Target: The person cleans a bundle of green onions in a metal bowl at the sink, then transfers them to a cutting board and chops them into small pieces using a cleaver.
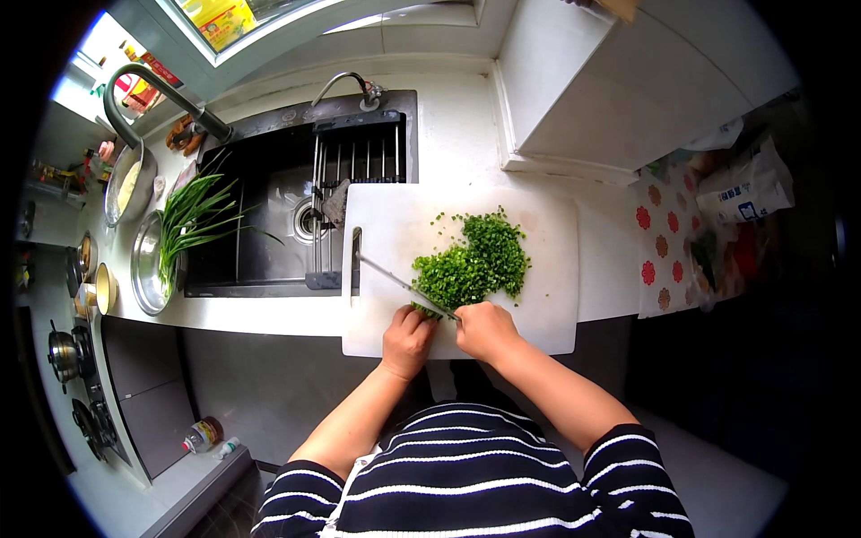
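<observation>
1. Your black-and-white striped shirt [466, 475] is nearest the camera, with both forearms reaching away from it to the counter.
2. Your right hand [485, 329] is wrapped around the handle of the knife [392, 278], fingers curled tight; the handle itself is hidden in your grip. The blade slants up and to the left, its tip near the board's handle slot.
3. Your left hand [409, 342] is just beside the blade, its fingers bent and pressed together over a few greens [428, 313] next to the steel. You cannot tell from this angle where the thumb is.
4. Finely cut greens [480, 260] lie heaped on the white cutting board [552, 224], beyond your hands and to the right of the blade, with loose bits scattered around the heap.
5. At its left, your board overlaps the black sink [256, 278] and its drying rack [316, 242].
6. Left of the sink you have a metal bowl [146, 264] of long green stalks [193, 220], their ends hanging over the basin.
7. On your far right, a flower-patterned cloth [661, 238] covers the counter.
</observation>
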`<state>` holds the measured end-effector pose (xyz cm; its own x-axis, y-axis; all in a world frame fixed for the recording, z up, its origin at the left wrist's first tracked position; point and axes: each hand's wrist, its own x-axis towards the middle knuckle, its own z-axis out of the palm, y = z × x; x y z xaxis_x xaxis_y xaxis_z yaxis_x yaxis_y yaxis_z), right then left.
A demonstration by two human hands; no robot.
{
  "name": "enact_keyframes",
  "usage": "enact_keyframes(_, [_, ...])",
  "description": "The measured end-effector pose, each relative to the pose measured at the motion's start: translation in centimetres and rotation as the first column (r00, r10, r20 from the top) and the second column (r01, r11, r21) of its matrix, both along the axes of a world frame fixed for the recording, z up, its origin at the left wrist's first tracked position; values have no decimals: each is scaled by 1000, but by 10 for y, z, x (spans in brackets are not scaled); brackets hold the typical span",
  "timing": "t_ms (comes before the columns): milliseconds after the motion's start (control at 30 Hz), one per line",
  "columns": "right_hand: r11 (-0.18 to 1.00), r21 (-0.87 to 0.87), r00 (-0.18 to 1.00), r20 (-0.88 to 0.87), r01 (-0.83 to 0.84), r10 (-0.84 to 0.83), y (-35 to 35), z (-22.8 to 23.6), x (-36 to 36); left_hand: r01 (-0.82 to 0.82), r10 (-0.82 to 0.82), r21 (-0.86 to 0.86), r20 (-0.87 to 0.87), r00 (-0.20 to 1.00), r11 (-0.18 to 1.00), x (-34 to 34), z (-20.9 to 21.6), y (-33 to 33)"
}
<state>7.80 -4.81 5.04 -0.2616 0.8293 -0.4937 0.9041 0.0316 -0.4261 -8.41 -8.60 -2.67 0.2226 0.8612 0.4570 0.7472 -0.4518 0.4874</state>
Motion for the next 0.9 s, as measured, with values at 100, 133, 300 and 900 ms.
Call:
enact_keyframes(100, [996, -63, 996, 49, -69, 72, -5, 20, 5, 1, -1, 4, -6, 1000, 1000, 0, 2, 1])
enact_keyframes(133, [993, -78, 993, 76, -86, 91, -7, 20, 6, 3, -3, 6, -4, 1000, 1000, 0, 2, 1])
enact_keyframes(300, [982, -146, 976, 162, -123, 146, -6, 26, 7, -2, 2, 26, 10, 1000, 1000, 1, 4, 2])
enact_keyframes(900, [997, 68, 996, -78, 37, -32, 5, -16, -8, 29, -29, 18, -1, 1000, 999, -3, -1, -2])
